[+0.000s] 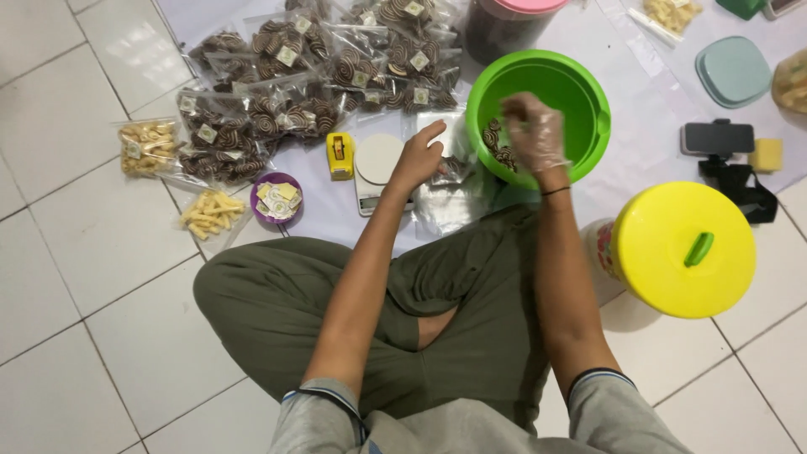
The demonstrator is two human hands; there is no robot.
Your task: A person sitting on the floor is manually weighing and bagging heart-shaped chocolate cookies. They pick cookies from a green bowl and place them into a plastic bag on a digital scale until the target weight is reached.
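My right hand (532, 130), in a thin clear plastic glove, reaches into a green tub (580, 80) that holds brown swirl cookies (496, 145); its fingers are bunched, apparently on cookies. My left hand (418, 158) holds a clear plastic bag (451, 172) with a few cookies in it, just left of the tub and beside a small white kitchen scale (376, 168). I sit cross-legged on the tiled floor in olive trousers.
Several sealed bags of swirl cookies (277, 92) are piled at the back left, with bags of pale stick snacks (210, 214). A yellow tape dispenser (340, 155), a purple bowl of labels (276, 198), a yellow-lidded bucket (681, 248) and a phone on a stand (717, 139) surround me.
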